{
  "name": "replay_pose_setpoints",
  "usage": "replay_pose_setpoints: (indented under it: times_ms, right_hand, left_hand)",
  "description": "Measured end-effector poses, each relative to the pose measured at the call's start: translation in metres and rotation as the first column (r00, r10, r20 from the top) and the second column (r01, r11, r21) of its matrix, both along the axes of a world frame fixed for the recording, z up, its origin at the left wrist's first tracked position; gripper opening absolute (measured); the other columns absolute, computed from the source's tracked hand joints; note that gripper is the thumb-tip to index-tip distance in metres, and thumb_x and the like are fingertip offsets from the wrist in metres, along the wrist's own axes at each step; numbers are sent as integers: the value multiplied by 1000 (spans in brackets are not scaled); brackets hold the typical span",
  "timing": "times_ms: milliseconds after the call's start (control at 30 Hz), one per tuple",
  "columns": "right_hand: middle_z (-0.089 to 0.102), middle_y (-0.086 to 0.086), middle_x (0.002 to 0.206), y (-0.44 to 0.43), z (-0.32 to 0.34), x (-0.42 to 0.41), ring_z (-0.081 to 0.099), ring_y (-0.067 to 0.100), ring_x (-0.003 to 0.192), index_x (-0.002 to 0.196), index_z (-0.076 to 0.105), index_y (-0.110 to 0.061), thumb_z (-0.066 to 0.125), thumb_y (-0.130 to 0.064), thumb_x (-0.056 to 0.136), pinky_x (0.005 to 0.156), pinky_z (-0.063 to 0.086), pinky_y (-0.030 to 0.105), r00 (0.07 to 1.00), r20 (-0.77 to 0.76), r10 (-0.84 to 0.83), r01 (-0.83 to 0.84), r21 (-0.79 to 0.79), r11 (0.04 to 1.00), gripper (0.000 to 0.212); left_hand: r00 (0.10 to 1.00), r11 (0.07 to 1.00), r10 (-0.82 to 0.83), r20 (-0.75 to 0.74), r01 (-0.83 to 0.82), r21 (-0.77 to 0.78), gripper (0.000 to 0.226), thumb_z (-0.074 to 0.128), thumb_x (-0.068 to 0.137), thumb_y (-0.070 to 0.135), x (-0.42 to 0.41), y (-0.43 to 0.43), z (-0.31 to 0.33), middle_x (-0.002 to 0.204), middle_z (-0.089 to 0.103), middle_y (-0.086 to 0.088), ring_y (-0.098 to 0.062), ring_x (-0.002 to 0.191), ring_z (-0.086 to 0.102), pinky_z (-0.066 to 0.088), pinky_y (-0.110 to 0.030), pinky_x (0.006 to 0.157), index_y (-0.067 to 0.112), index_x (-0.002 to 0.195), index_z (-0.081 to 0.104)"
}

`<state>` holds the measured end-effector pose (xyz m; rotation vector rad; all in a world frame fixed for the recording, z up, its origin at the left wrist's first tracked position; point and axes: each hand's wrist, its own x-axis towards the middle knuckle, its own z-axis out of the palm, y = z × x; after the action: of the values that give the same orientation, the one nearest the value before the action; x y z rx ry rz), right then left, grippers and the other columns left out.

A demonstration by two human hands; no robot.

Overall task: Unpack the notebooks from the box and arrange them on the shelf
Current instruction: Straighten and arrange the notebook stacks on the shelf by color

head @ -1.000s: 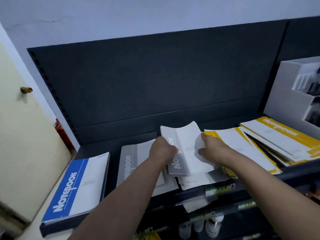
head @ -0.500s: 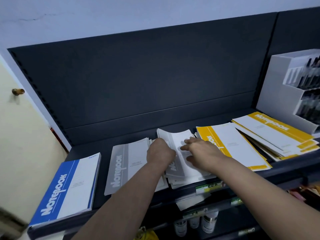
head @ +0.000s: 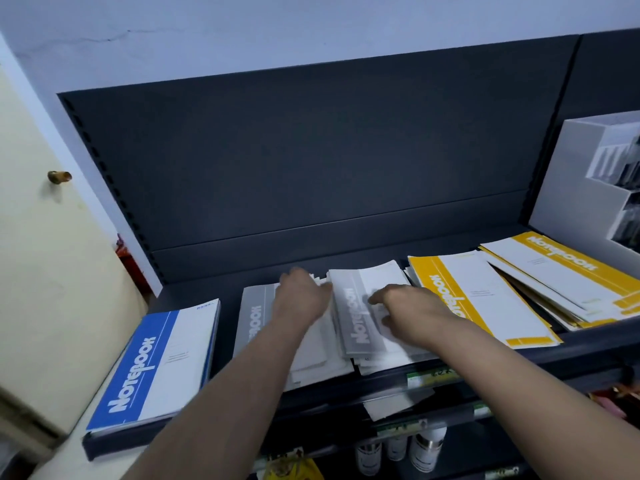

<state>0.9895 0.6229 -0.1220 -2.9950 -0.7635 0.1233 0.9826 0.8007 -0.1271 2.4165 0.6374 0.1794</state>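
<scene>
Two stacks of grey notebooks lie side by side on the dark shelf (head: 194,292). My left hand (head: 299,297) rests flat, fingers straight, on the left grey stack (head: 252,317). My right hand (head: 405,306) lies with loosely spread fingers on top of the right grey stack (head: 353,306), pressing it down. A blue notebook stack (head: 156,362) sits at the shelf's left end. Yellow notebooks (head: 464,296) lie to the right, with a fanned yellow pile (head: 561,271) beyond them. The box is out of view.
A white display rack (head: 585,188) with dark pens stands at the far right of the shelf. A cream door (head: 45,271) with a brass knob borders the left. Bottles (head: 426,448) and price tags sit on lower shelves.
The grey notebook that both hands held lifted a second ago now lies flat on the right grey stack. My left hand has opened and slid left onto the other grey stack.
</scene>
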Motion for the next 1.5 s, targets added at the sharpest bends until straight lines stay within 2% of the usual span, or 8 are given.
replay_pose_setpoints:
  times_ms: [133,233,400,700,900,1000,1200,1500]
  right_hand:
    - [48,-5,142,42,2,-10,45,19,130,137,46,-33,50,-15,91,103,36,36,993,49,107,-110,63,992,50]
    - [48,-4,142,71,-2,-19,42,20,131,138,47,-29,49,-19,94,105,35,38,978,77,195,-201,82,976,45]
    - [61,3,122,90,-9,-26,43,24,121,124,58,-23,50,-31,93,96,32,39,979,83,185,-180,-62,982,33]
    - [64,9,100,92,-1,-27,46,28,109,83,58,-15,62,-29,83,77,28,31,988,3,153,-152,-114,982,14]
    - [62,4,108,88,-5,-25,38,21,108,113,68,-20,64,-35,83,89,31,32,991,-12,130,-130,-75,989,33]
    - [59,6,109,86,-5,-24,37,20,111,115,68,-19,66,-35,83,93,31,32,992,-28,120,-121,-50,991,36]
    - [59,7,113,87,-5,-24,37,22,118,116,67,-19,67,-37,82,95,31,33,992,-26,127,-128,-37,991,38]
    - [57,8,115,86,-5,-23,39,24,115,120,65,-19,65,-36,84,96,33,34,992,-5,125,-125,-45,991,39]
  left_hand:
    - [998,998,58,-1,-58,32,17,58,85,23,-24,60,20,85,58,-8,-30,81,58,42,-28,67,7,80,54]
    - [996,998,54,-70,-52,25,25,56,85,15,-42,84,21,68,48,-6,-23,66,50,37,-26,59,10,65,41]
    - [992,991,27,-124,-43,-127,23,58,88,15,-61,97,8,105,66,-22,-33,95,64,42,-27,68,-4,99,62]
    - [985,925,54,-163,-110,-363,10,48,94,8,-53,96,-9,86,53,-9,-17,68,48,37,-25,54,2,101,53]
    - [984,906,111,-136,-156,-393,17,51,92,7,-44,97,-9,79,52,-7,-19,70,51,43,-26,60,8,76,46]
    - [981,866,123,-150,-180,-467,8,60,89,6,-41,97,-9,95,62,-14,-30,89,62,51,-35,80,4,90,52]
    - [975,801,102,-198,-198,-565,20,66,87,6,-34,89,-4,105,65,-21,-34,93,65,55,-44,84,2,104,54]
    - [982,905,62,-177,-130,-405,20,61,91,16,-32,80,-4,109,66,-15,-31,100,66,55,-37,87,6,107,57]
